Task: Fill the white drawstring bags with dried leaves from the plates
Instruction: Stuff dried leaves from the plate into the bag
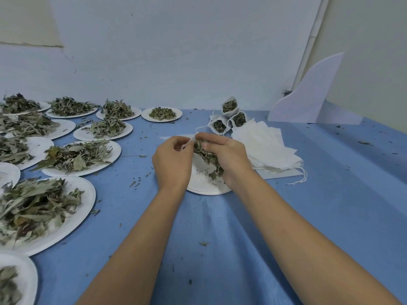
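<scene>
My left hand (174, 159) pinches the top edge and white string (187, 144) of a drawstring bag, which is mostly hidden between my hands. Pressed against it, my right hand (229, 157) grips a bunch of dried leaves (208, 156). Both hands hover over a nearly bare white plate (203, 186) holding only crumbs. Three filled bags (229, 106) stand open at the back. A stack of empty white bags (266, 148) lies just right of my right hand.
Several white plates heaped with dried leaves (77, 155) cover the left side of the blue tablecloth (220, 238), with a large one near me (39, 208). A small plate (161, 114) sits at the back. A white curved board (308, 104) leans at the back right. Leaf crumbs are scattered about.
</scene>
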Motion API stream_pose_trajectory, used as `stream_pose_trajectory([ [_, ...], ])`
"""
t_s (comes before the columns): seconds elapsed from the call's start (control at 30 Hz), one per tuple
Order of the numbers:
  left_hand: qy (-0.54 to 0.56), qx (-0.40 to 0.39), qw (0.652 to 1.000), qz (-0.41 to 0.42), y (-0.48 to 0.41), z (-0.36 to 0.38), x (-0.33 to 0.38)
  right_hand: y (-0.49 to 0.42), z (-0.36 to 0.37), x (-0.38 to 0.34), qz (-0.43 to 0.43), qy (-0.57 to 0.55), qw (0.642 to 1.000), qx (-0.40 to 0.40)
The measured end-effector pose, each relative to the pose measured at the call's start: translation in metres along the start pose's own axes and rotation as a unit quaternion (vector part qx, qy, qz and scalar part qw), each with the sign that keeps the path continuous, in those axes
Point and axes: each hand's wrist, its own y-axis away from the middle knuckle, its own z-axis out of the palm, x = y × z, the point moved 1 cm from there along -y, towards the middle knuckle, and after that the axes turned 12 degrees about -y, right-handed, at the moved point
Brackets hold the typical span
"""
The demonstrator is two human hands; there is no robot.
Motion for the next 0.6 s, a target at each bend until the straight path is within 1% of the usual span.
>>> stream_pose_trajectory([
  [0.07,0.011,-0.008,1.000,-0.006,0.002,0.002,0.002,-0.002,-0.003,0.001,0.020,-0.001,0.999,0.025],
  [0.13,0.038,-0.033,0.999,-0.016,0.003,0.003,0.003,-0.005,-0.007,0.002,0.041,-0.009,0.998,0.050],
  [0.27,0.073,-0.143,0.987,0.003,0.004,0.007,0.008,-0.011,-0.015,0.002,0.067,-0.042,0.993,0.092],
  [0.37,0.071,-0.196,0.978,0.021,0.003,0.006,0.010,-0.013,-0.019,0.003,0.075,-0.057,0.990,0.108],
  [0.43,0.069,-0.249,0.966,0.026,0.003,0.004,0.012,-0.015,-0.019,0.004,0.073,-0.072,0.987,0.123],
  [0.53,0.059,-0.347,0.935,0.038,0.008,0.003,0.014,-0.018,-0.021,0.004,0.078,-0.101,0.982,0.140],
  [0.6,0.024,-0.377,0.923,0.071,0.011,0.005,0.014,-0.018,-0.023,0.004,0.085,-0.106,0.981,0.136],
])
